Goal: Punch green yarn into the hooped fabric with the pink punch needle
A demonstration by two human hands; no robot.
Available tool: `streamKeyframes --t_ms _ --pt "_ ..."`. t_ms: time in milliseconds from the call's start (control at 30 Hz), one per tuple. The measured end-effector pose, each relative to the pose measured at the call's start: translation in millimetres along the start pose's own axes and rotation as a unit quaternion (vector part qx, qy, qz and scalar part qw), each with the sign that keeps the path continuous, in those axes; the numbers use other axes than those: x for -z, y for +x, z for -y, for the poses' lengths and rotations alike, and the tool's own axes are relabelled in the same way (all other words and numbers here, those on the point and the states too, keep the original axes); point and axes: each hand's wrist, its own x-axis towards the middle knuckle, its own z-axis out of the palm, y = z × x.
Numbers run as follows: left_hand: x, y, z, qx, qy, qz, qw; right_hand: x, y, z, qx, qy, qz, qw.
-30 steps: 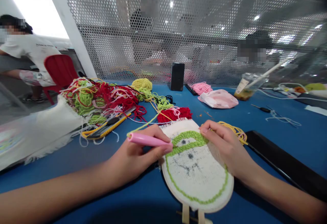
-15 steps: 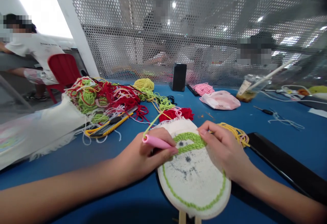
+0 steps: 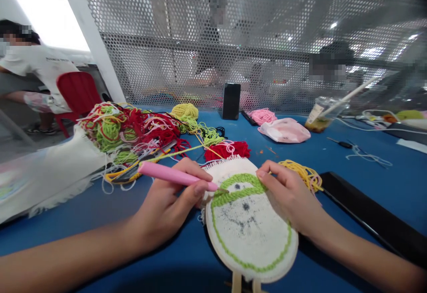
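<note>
My left hand is closed round a pink punch needle, its metal tip at the green loops on the left of the cloth. Green yarn runs from the tool's back end toward the heap. A round embroidery hoop stretches white cloth, marked with dark dots and lines, with a green band across it and a green outline round its lower edge. At the hoop's upper right, my right hand pinches the rim and cloth between thumb and fingers.
A tangled yarn heap lies at left beside a yellow cutter and white fabric. Behind are a phone, a pink-white plastic bag and a drink cup. A long black object lies at right. A person sits far left.
My left hand has drawn the punch needle left and tilted it flatter, so its metal tip now shows. The yarn behind it stretches lower. My right hand keeps its hold on the hoop.
</note>
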Motion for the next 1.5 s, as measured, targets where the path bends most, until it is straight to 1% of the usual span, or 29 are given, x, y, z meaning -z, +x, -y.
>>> streamKeyframes --t_ms 133,267,533,700,800,933,967,1033,1100,1233,1367,1467,1500 --pt "0.7 -0.7 0.4 -0.002 -0.003 -0.004 1.000 1.5 0.8 0.6 -0.003 -0.013 -0.001 1.000" --pt "-0.6 -0.9 0.1 -0.008 0.004 0.005 1.000 3.3 1.2 -0.2 0.002 -0.033 -0.004 0.999" --pt "-2.4 0.0 0.7 -0.003 0.010 0.023 1.000 3.6 2.0 0.9 0.003 -0.037 -0.010 0.999" --pt "-5.8 2.3 1.2 0.016 0.036 0.062 0.997 5.4 0.6 3.8 0.008 -0.008 0.000 1.000" --pt "-8.9 7.7 0.9 -0.002 0.062 0.087 0.994 5.1 -0.6 6.6 0.009 0.001 -0.005 1.000" --pt "-11.6 14.5 -0.7 -0.021 0.099 0.150 0.984 2.5 -2.3 9.8 0.011 0.023 0.002 1.000" --pt "-11.7 15.2 -1.3 -0.029 0.103 0.147 0.983 2.0 -2.6 9.9 0.012 0.026 0.003 1.000" --pt "-11.0 15.1 -2.4 -0.022 0.098 0.153 0.983 1.3 -2.6 9.0 0.013 0.025 -0.002 1.000" --pt "-9.4 12.9 -3.0 -0.004 0.082 0.130 0.988 1.1 -1.8 6.3 0.010 0.027 -0.009 1.000" --pt "-5.5 5.0 -2.8 0.021 0.037 0.047 0.998 0.5 0.6 0.2 -0.001 0.047 -0.004 0.999" --pt "-4.1 -0.5 -1.9 0.012 -0.005 0.019 1.000 0.0 1.3 -1.2 -0.008 0.043 -0.005 0.999" --pt "-4.2 -1.4 -0.9 0.000 -0.016 -0.004 1.000 0.1 1.2 -0.5 -0.010 0.037 -0.009 0.999" --pt "-4.1 -1.3 -0.6 0.002 -0.015 -0.003 1.000 0.2 1.3 -0.5 -0.009 0.036 -0.011 0.999"
